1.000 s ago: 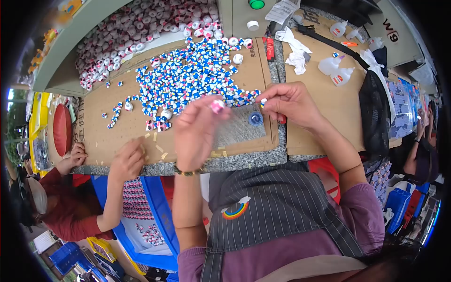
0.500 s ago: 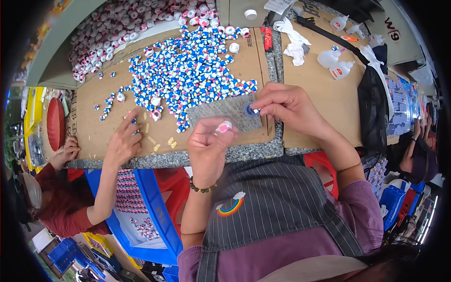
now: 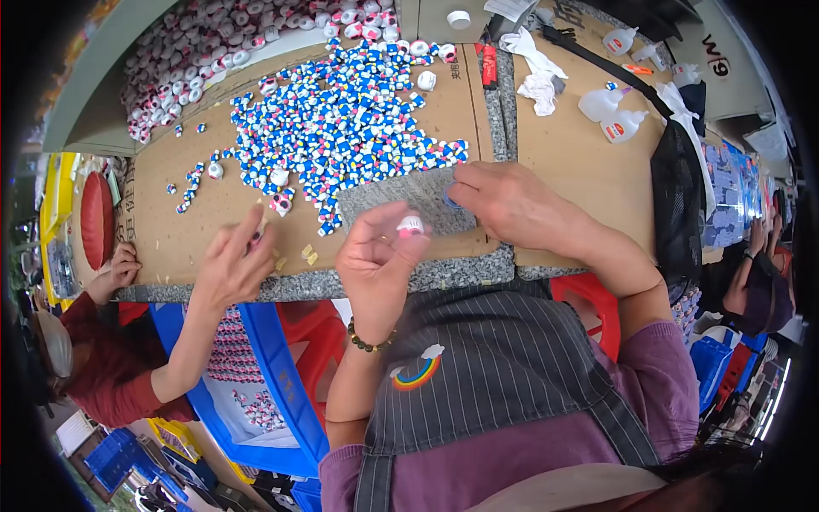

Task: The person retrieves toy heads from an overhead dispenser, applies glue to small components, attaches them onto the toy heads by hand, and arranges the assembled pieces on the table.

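My left hand (image 3: 375, 271) pinches a small white figurine head with a pink patch (image 3: 410, 227) between thumb and fingers, above the front edge of the work surface. My right hand (image 3: 503, 200) is closed, its fingertips down at a small blue round dish (image 3: 450, 199). The hand covers most of this dish and hides whatever is in the fingers. Under the dish lies a grey stone-like slab (image 3: 388, 203). Just behind it spreads a large heap of small blue-and-white figurine bodies (image 3: 333, 119).
A co-worker's hand (image 3: 235, 264) holds a small piece at the left. White-and-pink heads (image 3: 256, 38) fill a bin at the back. To the right are glue bottles (image 3: 600, 104), a white cloth (image 3: 536, 77) and a red marker-like item (image 3: 487, 66). A blue crate (image 3: 281, 375) stands below.
My right hand has lowered and turned over the blue dish, now covering most of it. The head in my left hand has turned slightly. The co-worker's hand has moved a little right.
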The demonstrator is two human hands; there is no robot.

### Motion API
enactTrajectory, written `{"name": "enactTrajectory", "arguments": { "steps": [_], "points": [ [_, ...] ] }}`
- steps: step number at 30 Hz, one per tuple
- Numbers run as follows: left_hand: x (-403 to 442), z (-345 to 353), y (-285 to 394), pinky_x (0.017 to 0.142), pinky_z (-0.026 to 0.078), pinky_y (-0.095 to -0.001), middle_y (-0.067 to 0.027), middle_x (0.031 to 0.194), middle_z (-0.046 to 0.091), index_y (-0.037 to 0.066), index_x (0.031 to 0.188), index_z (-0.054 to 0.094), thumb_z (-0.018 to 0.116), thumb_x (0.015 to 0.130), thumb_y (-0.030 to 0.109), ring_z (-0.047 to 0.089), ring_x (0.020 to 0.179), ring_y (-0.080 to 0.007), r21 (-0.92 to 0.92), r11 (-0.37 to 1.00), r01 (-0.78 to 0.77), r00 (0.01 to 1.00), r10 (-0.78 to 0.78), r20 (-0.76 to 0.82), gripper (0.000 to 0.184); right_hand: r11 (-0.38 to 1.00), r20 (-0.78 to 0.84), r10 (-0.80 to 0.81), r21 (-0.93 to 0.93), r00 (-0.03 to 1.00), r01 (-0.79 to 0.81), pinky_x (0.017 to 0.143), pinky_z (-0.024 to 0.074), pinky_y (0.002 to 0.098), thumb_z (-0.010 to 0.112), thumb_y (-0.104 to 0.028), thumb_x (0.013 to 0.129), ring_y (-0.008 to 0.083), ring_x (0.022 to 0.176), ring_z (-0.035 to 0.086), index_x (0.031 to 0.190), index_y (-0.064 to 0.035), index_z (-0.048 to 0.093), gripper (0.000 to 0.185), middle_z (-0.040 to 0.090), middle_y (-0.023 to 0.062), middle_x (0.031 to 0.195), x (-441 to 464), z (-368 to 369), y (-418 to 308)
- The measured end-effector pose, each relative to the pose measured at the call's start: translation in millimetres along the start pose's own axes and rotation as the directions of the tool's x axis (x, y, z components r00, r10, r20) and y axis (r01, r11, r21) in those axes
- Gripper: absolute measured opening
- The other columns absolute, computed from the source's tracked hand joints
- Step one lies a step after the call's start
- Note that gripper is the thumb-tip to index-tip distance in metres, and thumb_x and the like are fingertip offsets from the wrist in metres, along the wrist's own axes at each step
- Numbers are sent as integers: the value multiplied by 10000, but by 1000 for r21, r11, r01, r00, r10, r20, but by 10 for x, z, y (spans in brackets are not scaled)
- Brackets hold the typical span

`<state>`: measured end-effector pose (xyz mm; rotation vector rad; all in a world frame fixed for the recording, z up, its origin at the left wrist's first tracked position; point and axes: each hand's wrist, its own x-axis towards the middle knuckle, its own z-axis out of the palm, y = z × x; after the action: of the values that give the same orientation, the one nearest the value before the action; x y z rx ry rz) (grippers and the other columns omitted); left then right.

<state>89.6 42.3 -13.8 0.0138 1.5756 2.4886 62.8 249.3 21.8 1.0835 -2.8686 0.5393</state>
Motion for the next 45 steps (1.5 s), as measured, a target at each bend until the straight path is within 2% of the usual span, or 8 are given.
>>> {"name": "enactTrajectory", "arguments": {
  "steps": [6,12,18,24,33,38,41,45],
  "points": [
    [26,-5,-33,740,552,-234,-118,993,683,-46,1084,600,627,850,-55,676,834,-137,-34,999,34,999,-33,15,236,999,-72,-38,3,997,38,637,506,389,614,-63,690,267,787,618,831,-28,510,179,534,103,828,7,77,7],
    [45,29,-71,766,566,-284,-148,1031,671,-37,1085,592,630,869,-31,680,848,-179,-146,987,69,997,-63,41,219,812,-203,231,579,952,-74,602,479,363,613,-8,790,261,753,623,880,-12,575,98,592,101,809,12,-94,-153],
    [39,48,-83,803,559,-319,-143,1001,663,-59,1119,558,621,891,3,666,863,-191,-230,968,102,991,-81,103,245,613,-113,359,777,927,-143,602,464,351,601,-33,835,265,685,615,810,-15,598,31,613,83,706,57,-128,-245],
    [-8,3,-172,734,553,-254,-127,1007,665,-34,1059,613,637,843,-87,659,854,-144,57,998,-35,996,29,90,224,665,-180,314,742,932,-81,574,451,319,597,-16,837,222,635,595,802,-1,597,38,597,93,687,30,27,-257],
    [-71,70,-239,676,535,-249,-108,994,649,-41,1028,616,660,839,-69,623,780,-114,-30,994,-104,993,106,60,196,659,-285,423,748,860,-75,551,418,325,613,13,821,225,613,558,760,16,578,70,543,98,670,-34,298,-422],
    [-68,-95,-45,676,528,-242,-123,1011,664,-42,1037,586,664,817,-88,644,818,-117,43,997,-58,995,54,87,238,627,-96,265,774,960,-95,599,448,311,609,-9,849,199,668,589,861,21,629,38,592,97,742,115,131,-254],
    [3,-352,156,647,528,-232,-101,930,666,-39,1020,584,690,796,-67,637,753,-94,478,876,-66,986,130,-103,250,706,-110,327,689,939,-165,669,467,312,612,-30,837,217,733,611,926,15,640,103,606,115,787,287,64,62],
    [182,-972,364,590,482,-197,-46,817,634,-20,1020,598,677,809,-41,594,682,-68,700,693,-175,845,470,-255,226,929,-279,289,313,916,-197,732,486,379,618,-33,799,301,828,616,991,-13,632,194,598,145,900,562,254,645]
  ]
}}
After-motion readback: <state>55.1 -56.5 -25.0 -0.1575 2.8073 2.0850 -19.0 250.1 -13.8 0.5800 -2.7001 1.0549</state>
